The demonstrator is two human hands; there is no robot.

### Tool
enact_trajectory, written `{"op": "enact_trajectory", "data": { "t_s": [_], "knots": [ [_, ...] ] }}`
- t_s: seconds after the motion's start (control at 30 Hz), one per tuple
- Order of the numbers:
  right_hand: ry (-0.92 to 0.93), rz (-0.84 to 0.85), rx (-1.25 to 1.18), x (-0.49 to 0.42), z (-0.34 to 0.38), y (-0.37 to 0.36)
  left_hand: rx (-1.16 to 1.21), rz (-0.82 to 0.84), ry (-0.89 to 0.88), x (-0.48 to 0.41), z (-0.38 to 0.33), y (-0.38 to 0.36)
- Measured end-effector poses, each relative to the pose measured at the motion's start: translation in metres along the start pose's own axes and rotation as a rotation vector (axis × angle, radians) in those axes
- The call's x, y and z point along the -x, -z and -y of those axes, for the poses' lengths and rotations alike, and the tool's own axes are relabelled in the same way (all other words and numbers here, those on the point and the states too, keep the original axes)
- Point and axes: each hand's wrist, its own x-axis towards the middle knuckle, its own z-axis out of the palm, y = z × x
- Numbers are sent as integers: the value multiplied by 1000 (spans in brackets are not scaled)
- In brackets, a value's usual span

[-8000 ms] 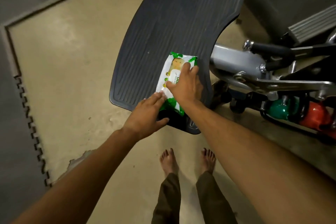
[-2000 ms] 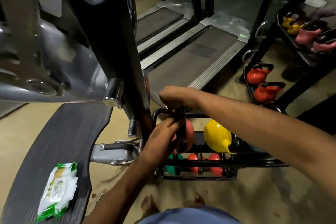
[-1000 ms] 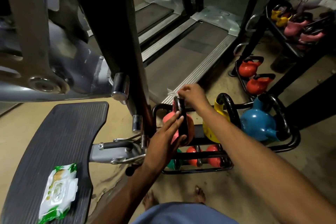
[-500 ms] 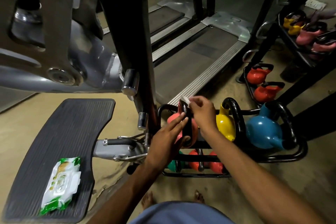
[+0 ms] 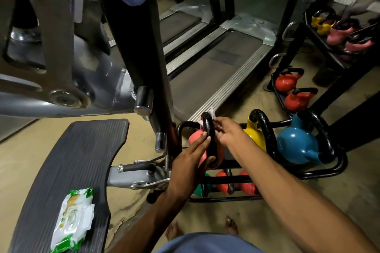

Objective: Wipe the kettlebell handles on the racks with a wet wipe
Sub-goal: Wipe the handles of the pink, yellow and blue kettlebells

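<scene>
A pink kettlebell [image 5: 195, 137] with a black handle [image 5: 208, 129] stands on the low black rack [image 5: 320, 172]. My right hand [image 5: 227, 131] pinches a white wet wipe [image 5: 211, 113] against the top of that handle. My left hand [image 5: 190, 160] rests on the kettlebell's left side with straight fingers, its thumb under the handle's lower end. To the right on the same rack stand a yellow kettlebell [image 5: 256, 135] and a blue kettlebell [image 5: 296, 146]. Small red and green kettlebells [image 5: 223, 184] sit on the lower tier.
A wet wipe pack [image 5: 72, 220] lies on the ribbed black footplate [image 5: 67, 162] at lower left. A grey and black machine frame [image 5: 141, 63] rises close on the left. Treadmills [image 5: 216, 61] lie behind. A second rack with red kettlebells [image 5: 287, 82] stands at right.
My right hand has slid the wipe a little along the top of the pink kettlebell's handle. My left hand stays against the kettlebell's side.
</scene>
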Motion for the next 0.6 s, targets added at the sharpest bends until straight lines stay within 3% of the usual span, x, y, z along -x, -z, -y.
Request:
{"op": "enact_trajectory", "data": {
  "t_s": [0.2,0.33,0.4,0.5,0.6],
  "knots": [
    [-99,134,-32,12,-2,-4,14,0,16,1,0,-2],
    [-55,98,-83,15,2,4,29,4,-3,1,3,-1],
    [57,78,-36,10,0,1,41,-8,-9,0,4,-1],
    [427,35,378,4,3,-9,49,-13,-18,0,5,1],
    [788,-40,1099,0,21,-24,65,3,-9,0,3,4]
  ]
}}
